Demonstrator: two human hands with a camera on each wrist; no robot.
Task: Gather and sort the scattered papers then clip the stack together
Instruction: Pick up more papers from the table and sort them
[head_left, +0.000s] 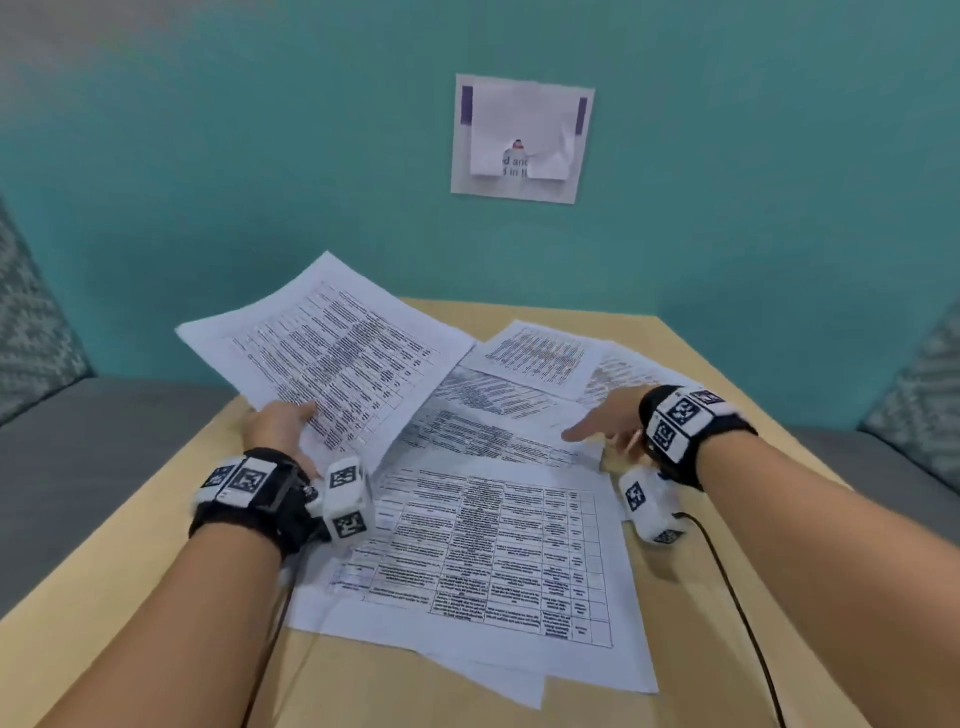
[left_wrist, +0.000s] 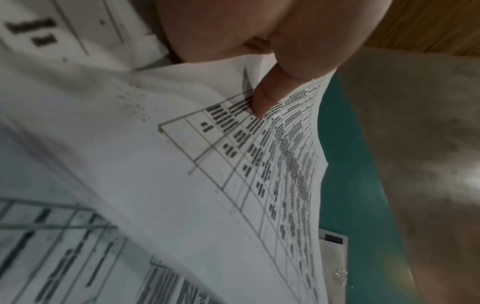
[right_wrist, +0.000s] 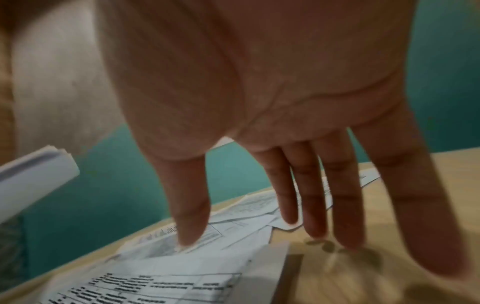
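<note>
A thin, floppy sheet (head_left: 332, 343) is pinched by the left hand (head_left: 278, 426); the right hand (head_left: 608, 423) is spread flat. Papers (head_left: 493, 551) are best held by an edge.

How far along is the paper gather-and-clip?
Early. Done: the left hand holds a few lifted sheets off the table. In hand: the open right hand reaches over the scattered papers. Left: gathering those sheets, squaring the stack, clipping; no clip is visible.
</note>
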